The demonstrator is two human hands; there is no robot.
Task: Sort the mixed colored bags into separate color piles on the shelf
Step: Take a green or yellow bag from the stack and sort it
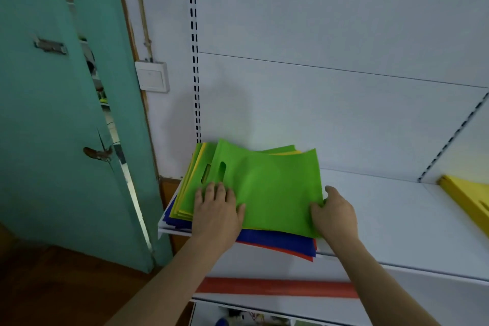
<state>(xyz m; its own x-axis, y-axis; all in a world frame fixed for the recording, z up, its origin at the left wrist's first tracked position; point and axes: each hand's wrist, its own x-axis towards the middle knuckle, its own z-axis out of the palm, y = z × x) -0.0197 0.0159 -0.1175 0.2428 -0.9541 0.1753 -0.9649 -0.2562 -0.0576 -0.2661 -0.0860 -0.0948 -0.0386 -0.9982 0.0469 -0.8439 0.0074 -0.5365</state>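
A mixed stack of flat bags lies at the left end of the white shelf (397, 219). A green bag (272, 188) with a cut-out handle is on top. Yellow and more green bags (193, 167) fan out beneath it, with blue bags (275, 242) and a red one (291, 253) at the bottom. My left hand (217, 212) lies flat on the green bag's near left part, fingers straight. My right hand (333, 214) pinches the top green bag's near right corner, which is lifted slightly. A yellow bag (468, 198) lies alone at the shelf's far right.
A teal door (66, 114) stands ajar to the left of the shelf unit, with a white wall switch (152, 77) beside it. A slotted upright (194, 61) runs up the white back panel. A red strip (277, 287) marks a lower shelf edge.
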